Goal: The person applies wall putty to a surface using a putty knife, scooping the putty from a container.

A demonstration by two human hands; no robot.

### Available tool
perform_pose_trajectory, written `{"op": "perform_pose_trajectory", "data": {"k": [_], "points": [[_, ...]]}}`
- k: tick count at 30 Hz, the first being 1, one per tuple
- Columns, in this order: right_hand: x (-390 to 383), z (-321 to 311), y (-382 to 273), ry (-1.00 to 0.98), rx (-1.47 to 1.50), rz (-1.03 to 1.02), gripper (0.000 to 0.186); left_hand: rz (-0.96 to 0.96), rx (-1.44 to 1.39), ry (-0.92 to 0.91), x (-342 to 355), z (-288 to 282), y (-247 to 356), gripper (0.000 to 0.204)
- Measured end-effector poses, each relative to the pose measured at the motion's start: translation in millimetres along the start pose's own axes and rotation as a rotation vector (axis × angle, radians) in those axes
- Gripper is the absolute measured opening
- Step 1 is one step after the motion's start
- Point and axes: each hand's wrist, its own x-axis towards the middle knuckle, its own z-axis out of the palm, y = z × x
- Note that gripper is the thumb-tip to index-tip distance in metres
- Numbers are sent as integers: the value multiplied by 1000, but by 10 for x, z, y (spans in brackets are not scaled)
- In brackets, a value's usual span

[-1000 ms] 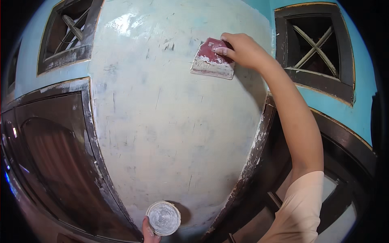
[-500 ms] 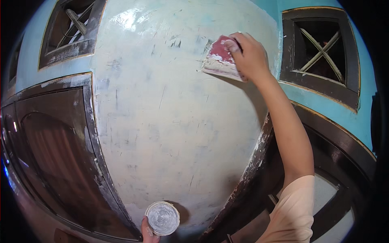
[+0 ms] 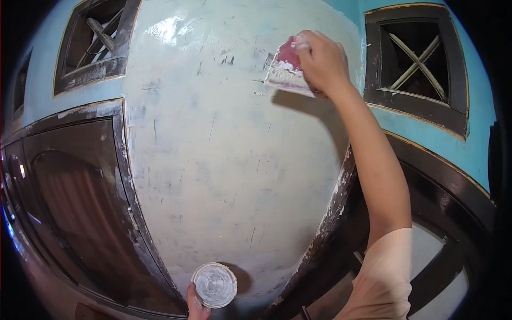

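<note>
High on the right of the pale, patchy wall (image 3: 213,154), my right hand (image 3: 324,61) grips a red putty spreader (image 3: 288,56). White paste coats the spreader's lower part, and its wide edge points down. A shadow falls on the wall below it, and a small dark smear of paste sits just left of that edge. Low down, my left hand (image 3: 197,306) holds a round tub (image 3: 215,285) by its left side. Greyish-white paste covers the inside of the tub. Most of the left hand's fingers are hidden under or behind the tub.
A dark wooden door with a frame (image 3: 120,154) stands at the left, and a second dark doorway (image 3: 432,181) at the right. Above them are framed vents with crossed slats, one left (image 3: 98,37) and one right (image 3: 418,66). Turquoise wall (image 3: 405,120) surrounds the right vent.
My right hand and the spreader have risen slightly, and the spreader's shadow on the wall has widened beneath it. The tub in my left hand has hardly moved.
</note>
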Motion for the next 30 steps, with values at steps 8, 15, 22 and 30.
{"op": "perform_pose_trajectory", "data": {"k": [8,15,22,30], "points": [[-78,114,-362,-220,-57,169,48,-97,14,262,-116,32,73,47],[-144,450,-295,4,-114,82,39,-72,50,216,-173,76,82,44],[4,627,-144,220,-230,-29,36,-96,71,246,-168,123,75,47],[281,615,-76,207,-290,16,41,-168,6,211,-85,61,-56,50]]}}
